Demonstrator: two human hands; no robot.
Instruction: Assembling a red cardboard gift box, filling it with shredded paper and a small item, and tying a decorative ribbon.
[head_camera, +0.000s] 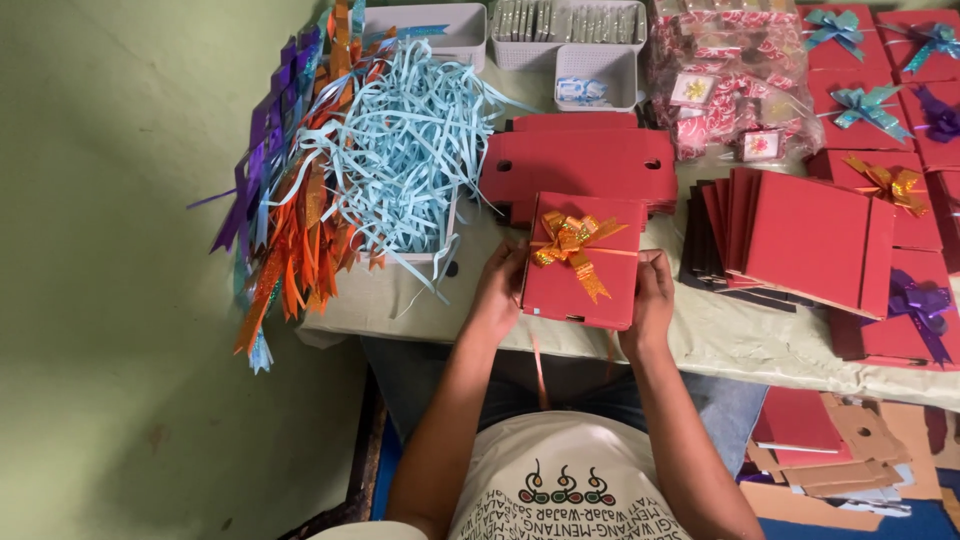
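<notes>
Both hands hold a flat red box (580, 268) at the near edge of the table (700, 340), just above the lap. The left hand (497, 290) is clamped on the box's left side and the right hand (650, 295) on its right side. An orange and gold ribbon bow (572, 245) sits on the lid. Behind the box lies a stack of flat red cardboard (580, 160); to its left is a heap of pale blue paper shreds (400, 150), with loose ribbons (285, 190) beyond. To the right stand more red boxes (810, 240).
</notes>
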